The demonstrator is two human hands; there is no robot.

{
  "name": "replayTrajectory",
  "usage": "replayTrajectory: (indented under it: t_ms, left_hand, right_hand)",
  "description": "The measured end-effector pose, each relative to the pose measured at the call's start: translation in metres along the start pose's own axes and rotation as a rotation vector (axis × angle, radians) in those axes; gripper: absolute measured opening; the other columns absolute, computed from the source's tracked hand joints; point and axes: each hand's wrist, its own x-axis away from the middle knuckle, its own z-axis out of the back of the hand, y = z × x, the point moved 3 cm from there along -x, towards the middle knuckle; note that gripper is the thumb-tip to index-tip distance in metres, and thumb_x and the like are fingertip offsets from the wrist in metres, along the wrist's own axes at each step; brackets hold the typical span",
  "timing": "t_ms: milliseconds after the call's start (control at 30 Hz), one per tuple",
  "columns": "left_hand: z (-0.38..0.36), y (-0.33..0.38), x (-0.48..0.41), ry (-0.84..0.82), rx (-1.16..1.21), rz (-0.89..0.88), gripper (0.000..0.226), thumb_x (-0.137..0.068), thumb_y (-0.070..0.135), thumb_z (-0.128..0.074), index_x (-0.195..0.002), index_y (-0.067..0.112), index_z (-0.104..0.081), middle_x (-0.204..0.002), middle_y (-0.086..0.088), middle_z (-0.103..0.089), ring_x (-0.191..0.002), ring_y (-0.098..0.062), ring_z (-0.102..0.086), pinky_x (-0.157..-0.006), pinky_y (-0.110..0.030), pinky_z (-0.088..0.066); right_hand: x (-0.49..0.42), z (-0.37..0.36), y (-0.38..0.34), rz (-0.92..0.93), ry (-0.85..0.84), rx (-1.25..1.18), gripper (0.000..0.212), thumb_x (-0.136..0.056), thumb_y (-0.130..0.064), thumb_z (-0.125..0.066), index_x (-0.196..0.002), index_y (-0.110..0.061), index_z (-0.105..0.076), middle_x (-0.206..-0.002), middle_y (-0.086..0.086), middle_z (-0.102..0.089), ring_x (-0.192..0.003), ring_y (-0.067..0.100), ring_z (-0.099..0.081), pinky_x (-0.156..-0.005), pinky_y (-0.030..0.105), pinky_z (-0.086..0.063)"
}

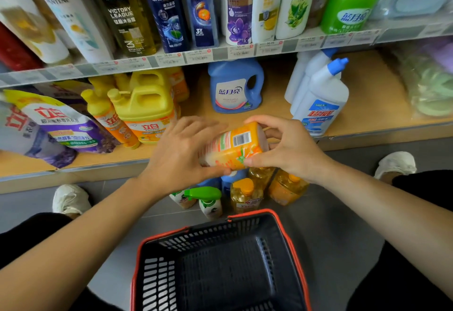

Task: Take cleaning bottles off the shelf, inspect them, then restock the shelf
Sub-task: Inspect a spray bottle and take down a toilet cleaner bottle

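Two hands are holding one orange plastic detergent bottle (235,146) on its side, in the air just in front of the lower wooden shelf (367,104) and above a cluster of small bottles (245,197) standing on the grey floor (343,212). The left hand (181,153) is wrapping round the end that seems to carry the cap, which is hidden under the palm. The right hand (289,146) is pinching the flat base end between thumb and curled fingers. The barcode panel is facing up, so the inspection step appears to be under way.

Doing it well is probably calling for a slow roll of the bottle between both hands, fingers staying at the two ends so that no part of the label is being covered. The cap deserves a look too, and that is meaning a shift of the left palm while the right hand is taking the weight. For restocking, the bare stretch of shelf between the yellow handled jugs (144,104) and the blue handled jug (235,87) is looking like a likely slot. A black plastic basket with a red rim (291,244) is sitting below the hands.
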Motion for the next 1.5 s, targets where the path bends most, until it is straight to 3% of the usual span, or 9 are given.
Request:
replayTrajectory:
  t_ms: [133, 300, 500, 767, 967, 1133, 1233, 1333, 1500]
  left_hand:
    - [-0.013, 0.000, 0.009, -0.121, 0.296, 0.091, 0.091, -0.069, 0.067, -0.075, -0.145, 0.025, -0.050, -0.125, 0.010, -0.065, -0.104, -0.010, -0.063, -0.081, -0.030, -0.054]
    - [-0.016, 0.002, 0.010, -0.044, 0.624, 0.221, 0.082, -0.067, 0.053, -0.085, -0.138, 0.025, -0.053, -0.121, 0.012, -0.066, -0.107, -0.010, -0.065, -0.086, -0.036, -0.057]
    - [-0.025, 0.006, 0.011, 0.018, 0.851, 0.341, 0.077, -0.066, 0.031, -0.090, -0.134, 0.019, -0.055, -0.121, 0.004, -0.068, -0.109, -0.015, -0.066, -0.086, -0.026, -0.056]
    - [-0.026, 0.008, 0.009, 0.012, 0.837, 0.340, 0.076, -0.067, 0.035, -0.092, -0.132, 0.022, -0.054, -0.119, 0.009, -0.067, -0.113, -0.014, -0.065, -0.089, -0.024, -0.055]
    - [-0.023, 0.012, 0.006, -0.001, 0.742, 0.261, 0.076, -0.068, 0.034, -0.092, -0.132, 0.020, -0.054, -0.119, 0.013, -0.065, -0.114, -0.012, -0.064, -0.090, -0.023, -0.055]
    - [-0.020, 0.014, 0.006, -0.003, 0.667, 0.184, 0.076, -0.068, 0.043, -0.090, -0.130, 0.021, -0.054, -0.120, 0.012, -0.065, -0.113, -0.012, -0.063, -0.091, -0.019, -0.051]
    - [-0.023, 0.016, 0.006, -0.006, 0.694, 0.207, 0.076, -0.066, 0.041, -0.091, -0.130, 0.020, -0.055, -0.119, 0.013, -0.065, -0.114, -0.012, -0.064, -0.091, -0.020, -0.053]
    - [-0.024, 0.015, 0.005, 0.001, 0.686, 0.216, 0.079, -0.065, 0.049, -0.089, -0.131, 0.022, -0.055, -0.119, 0.018, -0.065, -0.114, -0.008, -0.064, -0.092, -0.021, -0.053]
    - [-0.022, 0.008, 0.001, 0.029, 0.775, 0.351, 0.076, -0.063, 0.042, -0.094, -0.127, 0.024, -0.057, -0.117, 0.011, -0.070, -0.109, -0.011, -0.068, -0.089, -0.030, -0.058]
  right_hand:
    - [0.004, -0.008, -0.001, 0.028, -0.062, -0.059, 0.074, -0.064, -0.028, -0.093, -0.130, -0.035, -0.061, -0.121, -0.016, -0.065, -0.117, 0.009, -0.061, -0.088, 0.037, -0.060]
    - [0.006, -0.014, -0.016, 0.207, -0.027, -0.182, 0.061, -0.079, -0.032, -0.075, -0.136, -0.024, -0.055, -0.150, -0.002, -0.050, -0.141, 0.008, -0.042, -0.112, 0.042, -0.044]
    - [0.008, -0.007, -0.020, 0.304, -0.120, 0.044, 0.046, -0.093, -0.004, -0.065, -0.137, -0.012, -0.055, -0.149, 0.000, -0.049, -0.147, 0.007, -0.031, -0.119, 0.026, -0.030]
    - [0.012, 0.006, -0.021, 0.387, 0.189, 0.036, 0.022, -0.078, -0.009, -0.082, -0.099, -0.003, -0.078, -0.108, 0.008, -0.075, -0.109, 0.010, -0.069, -0.098, 0.036, -0.055]
    - [0.004, 0.006, -0.012, 0.159, 0.157, -0.081, 0.044, -0.077, -0.026, -0.084, -0.116, -0.014, -0.071, -0.110, -0.003, -0.067, -0.103, 0.013, -0.066, -0.081, 0.028, -0.058]
    - [-0.001, 0.002, -0.005, 0.066, 0.166, -0.230, 0.031, -0.078, -0.025, -0.082, -0.102, -0.009, -0.071, -0.094, 0.006, -0.072, -0.083, 0.013, -0.065, -0.073, 0.031, -0.056]
    - [-0.002, 0.004, 0.000, 0.049, 0.180, -0.269, 0.014, -0.088, -0.018, -0.075, -0.100, -0.014, -0.073, -0.095, 0.006, -0.072, -0.089, 0.021, -0.068, -0.075, 0.039, -0.058]
    - [-0.004, 0.006, 0.003, 0.061, 0.172, -0.305, 0.016, -0.094, -0.011, -0.066, -0.104, -0.021, -0.074, -0.105, 0.008, -0.074, -0.104, 0.029, -0.068, -0.083, 0.050, -0.058]
    - [-0.007, 0.007, 0.009, 0.079, 0.107, -0.457, 0.033, -0.095, 0.001, -0.060, -0.123, -0.016, -0.065, -0.116, 0.003, -0.074, -0.109, 0.020, -0.069, -0.085, 0.034, -0.060]
